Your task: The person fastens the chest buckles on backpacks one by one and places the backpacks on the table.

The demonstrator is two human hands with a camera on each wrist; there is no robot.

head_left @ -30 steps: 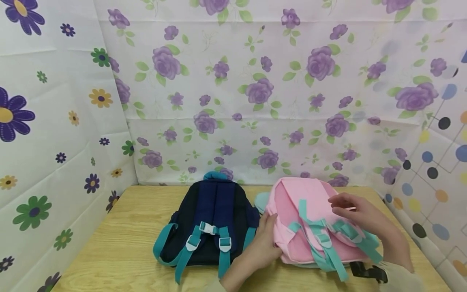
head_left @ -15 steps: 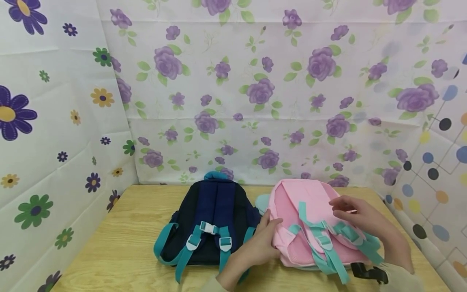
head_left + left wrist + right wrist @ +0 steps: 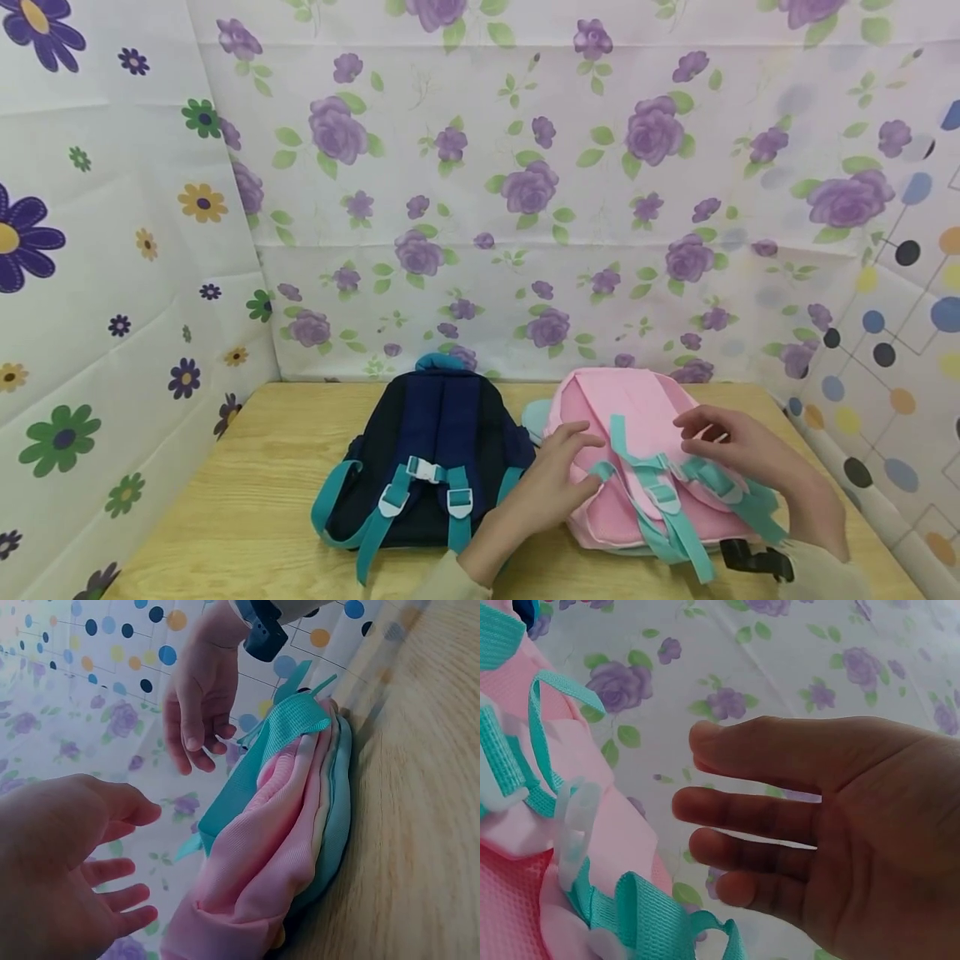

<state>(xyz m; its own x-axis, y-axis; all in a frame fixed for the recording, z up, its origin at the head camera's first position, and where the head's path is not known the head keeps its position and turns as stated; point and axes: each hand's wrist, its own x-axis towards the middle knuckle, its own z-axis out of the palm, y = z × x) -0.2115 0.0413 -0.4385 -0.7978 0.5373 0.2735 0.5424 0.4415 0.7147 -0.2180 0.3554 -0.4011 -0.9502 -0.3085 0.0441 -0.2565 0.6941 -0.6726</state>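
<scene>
A pink backpack (image 3: 633,400) with teal straps lies strap side up on the right half of the table. Over its left edge hovers my left hand (image 3: 551,479), fingers spread and relaxed. The left wrist view shows a gap between that hand (image 3: 67,862) and the pink cloth (image 3: 255,862). My right hand (image 3: 738,437) hangs above the bag's right side, fingers loosely bent and holding nothing. In the right wrist view, the white buckle (image 3: 574,829) and teal webbing are near the right fingertips without contact. Just left of my left hand lies a navy backpack (image 3: 420,417).
The wooden table (image 3: 247,475) backs onto a rose-patterned cloth (image 3: 450,208). A flowered sheet (image 3: 135,333) hangs at the left, and a dotted one (image 3: 892,375) at the right. A light blue piece (image 3: 536,417) shows between the bags.
My left hand has let go of the pink backpack's left edge and risen above it, its fingers opening to the right. The right hand stays nearly still.
</scene>
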